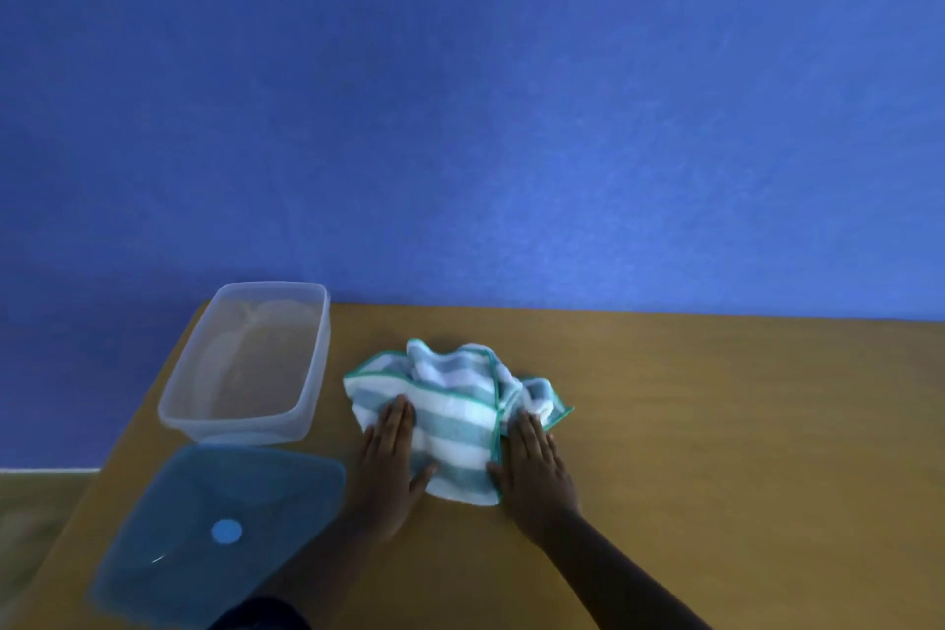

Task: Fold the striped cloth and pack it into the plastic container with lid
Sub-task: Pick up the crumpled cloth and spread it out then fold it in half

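Head view
Plastic container (245, 363): a clear rectangular tub is seen at the far left of the wooden table (716, 425), standing open; nothing is seen inside it.
Lid (220, 532): a translucent blue lid with a round light-blue spot is laid flat on the table, just near of the container and apart from it.
Striped cloth (450, 404): a teal-and-white striped cloth with a green hem is bunched on the table, to the right of the container and outside it; its far part is crumpled, its near part lies flatter.
Left hand (391, 460): it is laid flat, fingers straight, on the cloth's near left part; nothing is gripped.
Right hand (532, 466): it is pressed flat, fingers straight, at the cloth's near right edge, touching the hem; nothing is gripped.
Wall (460, 92): a blue wall is seen behind the table.
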Action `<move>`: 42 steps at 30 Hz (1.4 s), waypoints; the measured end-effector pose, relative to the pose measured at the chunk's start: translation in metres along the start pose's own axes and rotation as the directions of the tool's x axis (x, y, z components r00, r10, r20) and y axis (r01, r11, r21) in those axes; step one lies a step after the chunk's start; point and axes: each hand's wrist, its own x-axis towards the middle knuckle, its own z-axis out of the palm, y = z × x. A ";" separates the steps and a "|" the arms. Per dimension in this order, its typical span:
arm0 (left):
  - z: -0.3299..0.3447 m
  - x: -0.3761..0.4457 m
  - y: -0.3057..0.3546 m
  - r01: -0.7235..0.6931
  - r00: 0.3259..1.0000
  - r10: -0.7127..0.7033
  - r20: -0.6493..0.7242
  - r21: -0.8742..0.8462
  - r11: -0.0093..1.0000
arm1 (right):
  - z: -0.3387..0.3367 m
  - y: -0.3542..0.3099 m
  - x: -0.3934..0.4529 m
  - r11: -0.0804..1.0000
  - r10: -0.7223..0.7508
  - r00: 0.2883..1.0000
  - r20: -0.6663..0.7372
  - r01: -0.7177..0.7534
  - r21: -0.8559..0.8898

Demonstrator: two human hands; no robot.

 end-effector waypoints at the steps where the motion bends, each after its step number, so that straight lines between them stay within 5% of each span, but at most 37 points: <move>1: 0.003 -0.001 0.000 0.012 1.000 -0.012 0.000 -0.020 1.000 | 0.002 -0.001 -0.002 1.000 -0.001 1.000 0.003 0.001 0.016; 8: 0.018 -0.005 0.002 0.117 0.992 -0.107 0.066 -0.175 0.978 | 0.012 0.004 -0.011 0.999 -0.002 1.000 0.007 0.002 0.045; 28: 0.038 -0.008 -0.009 0.084 0.994 -0.094 -0.060 -0.153 0.985 | 0.007 0.006 -0.012 0.992 0.011 0.993 0.114 -0.025 0.125; 42: 0.034 -0.009 -0.011 0.086 0.995 -0.093 -0.025 -0.198 0.976 | 0.002 0.006 -0.012 0.984 0.006 0.987 0.160 -0.034 0.174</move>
